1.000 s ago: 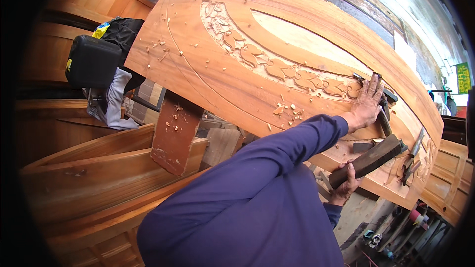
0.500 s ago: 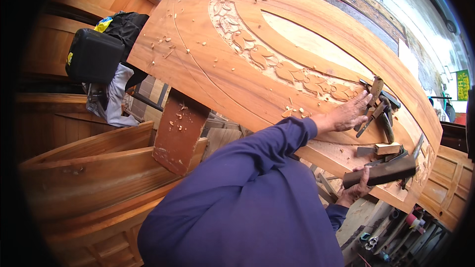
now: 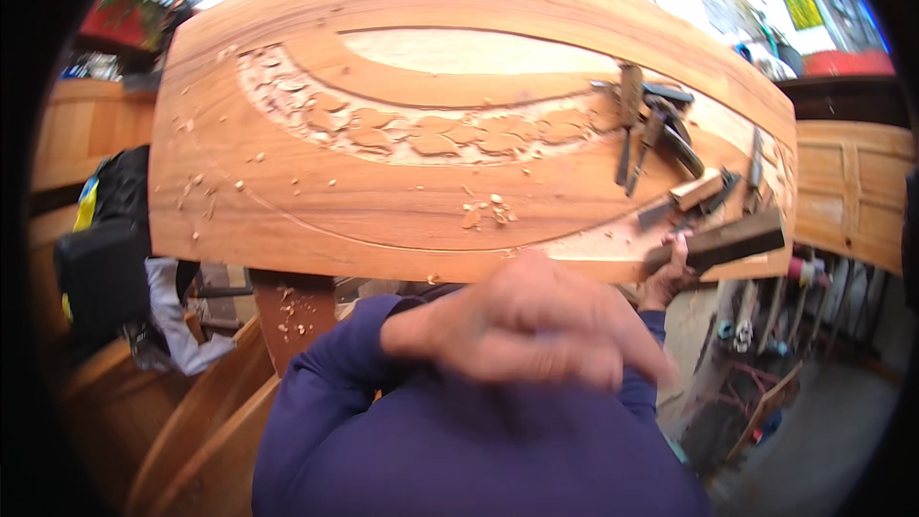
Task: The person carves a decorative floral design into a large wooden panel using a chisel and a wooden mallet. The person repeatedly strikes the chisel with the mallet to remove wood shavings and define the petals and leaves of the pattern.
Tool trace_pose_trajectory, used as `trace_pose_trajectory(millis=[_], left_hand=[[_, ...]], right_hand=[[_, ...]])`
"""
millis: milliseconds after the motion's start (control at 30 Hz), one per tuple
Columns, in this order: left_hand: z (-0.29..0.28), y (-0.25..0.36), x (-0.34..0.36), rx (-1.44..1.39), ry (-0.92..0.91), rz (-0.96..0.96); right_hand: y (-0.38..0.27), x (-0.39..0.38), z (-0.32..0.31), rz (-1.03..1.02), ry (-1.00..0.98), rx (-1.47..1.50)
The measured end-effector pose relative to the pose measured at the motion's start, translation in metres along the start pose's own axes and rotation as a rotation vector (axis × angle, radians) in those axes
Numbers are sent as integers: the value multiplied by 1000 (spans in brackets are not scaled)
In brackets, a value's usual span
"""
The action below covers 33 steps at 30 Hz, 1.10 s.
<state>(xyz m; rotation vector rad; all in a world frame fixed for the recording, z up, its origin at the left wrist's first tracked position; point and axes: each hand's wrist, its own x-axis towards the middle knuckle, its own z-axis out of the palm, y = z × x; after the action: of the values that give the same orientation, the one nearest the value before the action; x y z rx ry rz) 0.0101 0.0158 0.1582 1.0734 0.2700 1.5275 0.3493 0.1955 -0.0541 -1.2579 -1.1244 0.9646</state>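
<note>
My left hand (image 3: 536, 325) is raised in front of my chest, above the panel's near edge. It is blurred, but its fingers look stretched out, with nothing visible in them. At the panel's near right corner my right hand (image 3: 667, 278) is closed round a long dark wooden block (image 3: 732, 241). The wooden panel (image 3: 402, 201) bears a curved band of carved leaves (image 3: 431, 134). Several carving chisels (image 3: 654, 124) lie in a heap on its right part. Just beyond the block rests a light wooden piece (image 3: 697, 190) among more tools.
Wood chips (image 3: 493, 211) are scattered over the panel. A black case (image 3: 103, 278) and a grey cloth (image 3: 177, 316) are at the left. Beneath the near edge juts a reddish-brown board (image 3: 292, 316). A panelled door (image 3: 852, 187) stands at the right.
My left hand has left the chisels and come back toward my chest. My right hand still holds the dark block by the corner. The view has turned, so the panel now lies more level.
</note>
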Motion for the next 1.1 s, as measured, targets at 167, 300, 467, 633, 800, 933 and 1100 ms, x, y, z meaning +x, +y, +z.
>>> trace_pose_trajectory(millis=[167,300,467,633,800,933,1100], left_hand=[[83,-10,41,-643,-7,449],[94,-25,66,-730,84,571],[31,-46,52,-83,210,257],[-73,-178,102,1035,724,-74],[-129,-276,133,1465,869,-220],[-135,-281,138,1452,926,-266],[-119,-258,131,1064,1141,-40]], right_hand=[[-19,0,8,-50,-13,-45],[-20,5,11,-150,-26,-101],[3,8,-2,-99,-7,-69],[-7,-2,-10,61,-159,72],[-27,10,-10,22,-294,-28],[-32,15,-11,35,-390,-13],[-33,19,-13,6,-460,-3]])
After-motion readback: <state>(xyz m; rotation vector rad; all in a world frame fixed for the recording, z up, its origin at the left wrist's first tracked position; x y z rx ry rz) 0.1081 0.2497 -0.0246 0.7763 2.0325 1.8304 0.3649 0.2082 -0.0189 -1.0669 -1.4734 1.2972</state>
